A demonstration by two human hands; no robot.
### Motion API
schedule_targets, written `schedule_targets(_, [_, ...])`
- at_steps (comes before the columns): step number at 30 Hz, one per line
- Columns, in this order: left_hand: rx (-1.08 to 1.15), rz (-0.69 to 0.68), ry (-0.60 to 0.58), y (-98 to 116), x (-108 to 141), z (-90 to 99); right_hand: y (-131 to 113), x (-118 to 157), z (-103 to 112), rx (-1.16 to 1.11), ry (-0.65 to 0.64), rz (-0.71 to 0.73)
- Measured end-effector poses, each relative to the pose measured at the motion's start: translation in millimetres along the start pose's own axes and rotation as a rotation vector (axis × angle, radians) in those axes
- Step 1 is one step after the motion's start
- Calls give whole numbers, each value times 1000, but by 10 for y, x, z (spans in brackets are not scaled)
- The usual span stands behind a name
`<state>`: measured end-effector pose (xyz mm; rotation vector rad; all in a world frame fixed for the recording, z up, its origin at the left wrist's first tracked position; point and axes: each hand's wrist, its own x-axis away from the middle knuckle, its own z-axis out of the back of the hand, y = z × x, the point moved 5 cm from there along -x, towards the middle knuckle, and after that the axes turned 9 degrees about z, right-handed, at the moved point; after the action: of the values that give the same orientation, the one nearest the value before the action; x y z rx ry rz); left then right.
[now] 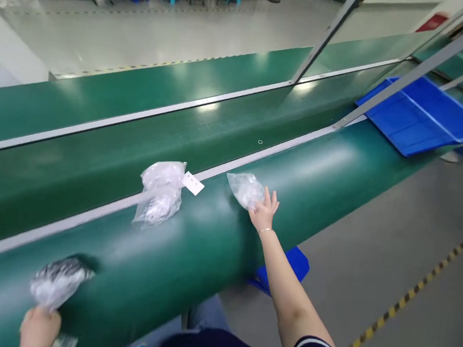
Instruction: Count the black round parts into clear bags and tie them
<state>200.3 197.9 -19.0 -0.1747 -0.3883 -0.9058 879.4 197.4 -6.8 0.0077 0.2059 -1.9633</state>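
Observation:
My left hand [39,328], low at the left, is closed on the gathered end of a clear plastic bag [60,280] with dark and whitish contents I cannot make out. Out over the green work surface, my right hand [264,212] pinches the lower edge of another clear bag [245,190] with pale contents; some of its fingers stick out. Between the hands, plastic bags [158,206] lie across the grey rail, apart from both hands. A white printed tag [193,183] sits at their right side, its print too small to read.
A blue tray [421,118] rests tilted at the far right by slanted metal posts [329,35]. The grey rail [100,213] divides the near green surface [208,247] from the belt [94,155] behind. A blue stool [298,264] stands below my right arm.

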Motion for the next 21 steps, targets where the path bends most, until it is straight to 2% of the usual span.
schedule_targets(2, [18, 66, 38, -298, 505, 299, -87, 389, 334, 41, -170, 257])
schedule_targets(3, [43, 88, 91, -375, 722, 463, -128, 546, 469, 48, -264, 352])
schedule_targets(5, [65, 74, 124, -339, 1039, 719, -264, 779, 648, 43, -406, 475])
schedule_targets(6, [72, 37, 117, -228, 1144, 808, -366, 863, 686, 38, -452, 509])
schedule_targets(8, [98, -127, 48, 161, 1296, 891, -620, 1004, 657, 34, -537, 555])
schedule_targets(10, [90, -249, -79, 618, 1406, 846, -873, 1146, 549, 39, -622, 582])
schedule_targets(12, [102, -306, -151, 1045, 1463, 739, -1041, 1291, 455, 56, -666, 578])
schedule_targets(14, [133, -328, -185, 1414, 1438, 599, -1067, 1407, 416, 77, -678, 493])
schedule_targets(16, [174, -328, -205, 1723, 1341, 467, -977, 1474, 411, 53, -711, 362])
schedule_targets(19, [219, -350, -245, 2120, 1204, 350, -847, 1465, 433, -209, -796, 181])
schedule_targets(21, [224, -384, -266, 2340, 1207, 337, -881, 1403, 472, -413, -819, 102])
